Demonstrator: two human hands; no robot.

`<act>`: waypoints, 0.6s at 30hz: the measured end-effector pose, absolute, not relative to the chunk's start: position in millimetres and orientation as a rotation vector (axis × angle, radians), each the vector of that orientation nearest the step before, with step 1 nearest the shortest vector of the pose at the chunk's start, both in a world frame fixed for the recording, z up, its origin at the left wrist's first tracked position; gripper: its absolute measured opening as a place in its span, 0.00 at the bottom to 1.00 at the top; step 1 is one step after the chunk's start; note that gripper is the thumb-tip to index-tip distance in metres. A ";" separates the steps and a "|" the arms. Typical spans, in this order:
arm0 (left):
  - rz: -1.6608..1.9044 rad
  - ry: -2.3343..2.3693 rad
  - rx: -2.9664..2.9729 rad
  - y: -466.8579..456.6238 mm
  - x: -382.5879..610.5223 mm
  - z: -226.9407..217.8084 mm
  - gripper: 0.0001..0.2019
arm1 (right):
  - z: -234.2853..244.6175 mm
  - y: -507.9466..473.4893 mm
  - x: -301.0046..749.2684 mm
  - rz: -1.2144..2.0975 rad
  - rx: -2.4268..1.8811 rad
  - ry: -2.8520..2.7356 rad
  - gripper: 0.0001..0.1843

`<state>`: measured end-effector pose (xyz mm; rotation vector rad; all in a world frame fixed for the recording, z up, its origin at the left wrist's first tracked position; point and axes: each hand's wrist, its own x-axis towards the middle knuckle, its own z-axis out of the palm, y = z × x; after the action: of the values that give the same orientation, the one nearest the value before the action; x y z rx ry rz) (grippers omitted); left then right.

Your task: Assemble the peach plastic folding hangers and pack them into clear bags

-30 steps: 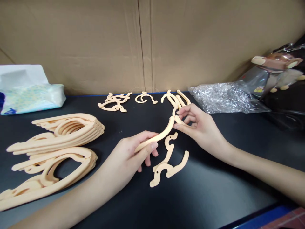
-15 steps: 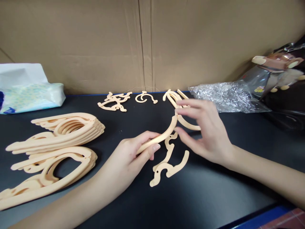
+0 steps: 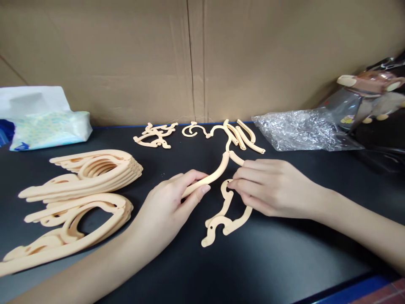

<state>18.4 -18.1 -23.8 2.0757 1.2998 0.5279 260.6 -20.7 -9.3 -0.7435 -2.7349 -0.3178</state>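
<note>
My left hand (image 3: 177, 198) pinches the left arm of a beige plastic folding hanger (image 3: 218, 171) between thumb and fingers. The hanger's hook points away from me, towards the back of the table. My right hand (image 3: 272, 185) is closed over the hanger's other arm, whose outer end is hidden beneath it. Its fingertips are beside loose curved beige pieces (image 3: 218, 221) lying in front of the hanger, with part of them covered by that hand.
At left lie two stacks of folded beige hangers (image 3: 107, 181). Behind are loose small parts (image 3: 155, 135), a hook (image 3: 190, 130) and several arm pieces (image 3: 243, 137). A clear plastic bag (image 3: 303, 128), a bottle (image 3: 354, 101) and a tissue pack (image 3: 50, 128) stand near the cardboard wall (image 3: 126, 59).
My right hand has come down from the hanger's joint towards me and closed over its right arm. The hook now shows. My left hand keeps its grip.
</note>
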 end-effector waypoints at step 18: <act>0.588 1.328 2.439 -13.4 16.1 -32.8 0.08 | -1.9 -16.8 272.7 -0.138 -1.079 -2.854 0.11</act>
<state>16.1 -13.4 -32.8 2.4394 1.3283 0.5877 272.7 -16.8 -1.9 -1.0788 -2.8545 -0.1376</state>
